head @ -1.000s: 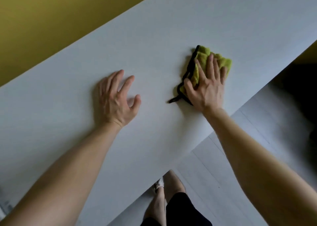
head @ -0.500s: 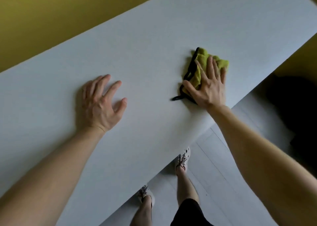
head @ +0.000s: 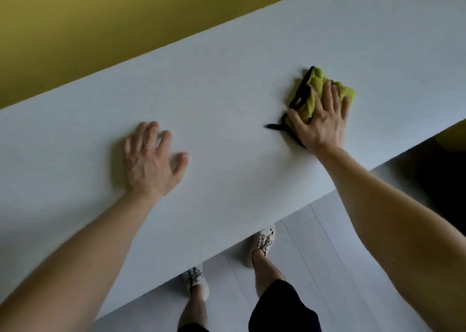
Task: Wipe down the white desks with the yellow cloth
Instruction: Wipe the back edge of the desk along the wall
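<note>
On the white desk, toward its right side and about midway between the back edge and the front edge, lies the yellow cloth; it is bunched up, with a black edge down its left side and a black strip sticking out to the left. The right grip, a bare hand, lies on top of the cloth, palm down; its fingers are straight and close side by side; its thumb points out to the left by the black edge; the fingers do not curl round the cloth, they lie flat on it; some yellow shows past the fingertips. The left grip, the other bare hand, is over the desk, well apart from the cloth; it is palm down, with fingers spread and a bit bent; it holds nothing; it looks blurry, so I cannot tell if it touches the desk. Both arms are bare. Behind the desk is a yellow wall; below the front edge is a pale floor; 2 light shoes with laces stand on it, the left shoe and the right shoe, both close to the front edge; black shorts show at the bottom.
</note>
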The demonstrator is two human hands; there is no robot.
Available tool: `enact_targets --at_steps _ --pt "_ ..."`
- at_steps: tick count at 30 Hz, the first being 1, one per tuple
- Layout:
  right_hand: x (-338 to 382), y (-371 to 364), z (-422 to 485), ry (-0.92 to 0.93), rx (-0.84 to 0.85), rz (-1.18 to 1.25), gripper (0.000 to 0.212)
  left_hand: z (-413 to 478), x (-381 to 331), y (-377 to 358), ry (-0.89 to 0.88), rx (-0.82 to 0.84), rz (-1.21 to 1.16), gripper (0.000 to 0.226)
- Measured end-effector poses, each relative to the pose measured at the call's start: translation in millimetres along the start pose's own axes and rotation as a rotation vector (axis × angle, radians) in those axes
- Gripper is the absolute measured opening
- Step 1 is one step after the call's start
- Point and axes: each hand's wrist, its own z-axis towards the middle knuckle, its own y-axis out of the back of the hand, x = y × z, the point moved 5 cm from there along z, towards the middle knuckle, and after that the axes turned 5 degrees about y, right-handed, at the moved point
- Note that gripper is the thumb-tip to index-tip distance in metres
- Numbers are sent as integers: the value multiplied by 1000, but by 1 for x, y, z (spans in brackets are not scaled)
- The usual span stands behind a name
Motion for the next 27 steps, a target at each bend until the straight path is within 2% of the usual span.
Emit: enact_targets --at_steps 2,4,6,8,10,12,15,17,19,21,24,26,27 --pt "18 -3 -2 28 3 23 91 8 -27 1 183 32 30 59" --pt "54 -3 -41 286 2 47 88 25 -52 1 289 16 -11 59" --pt "83 -9 -91 644 107 103 85 46 -76 -4 220 -14 -55 63" --pt "83 -14 -102 937 207 115 84 65 -96 -12 90 -23 -56 65" --pt "53 -16 -62 1079 222 126 87 71 -109 -18 44 -28 -41 64" --pt "11 -12 7 978 117 134 89 67 -110 -23 53 -41 -22 63" --pt "-43 4 110 533 -17 50 88 66 -109 -25 38 -44 -35 64" --pt "-46 4 136 329 -18 38 87 66 -108 -25 54 -60 -40 64" --pt "-22 1 124 272 -13 77 87 67 -108 -26 63 -50 -44 64" --pt "15 -3 71 437 6 120 85 65 -107 -26 63 -41 -58 65" --pt "52 -9 -18 957 193 170 82 66 -107 -24 62 -46 -67 65" --pt "44 -11 -6 1181 252 161 84 67 -107 -25 64 -47 -74 65" --pt "36 -12 18 1213 258 161 87 67 -107 -26 61 -43 -72 66"
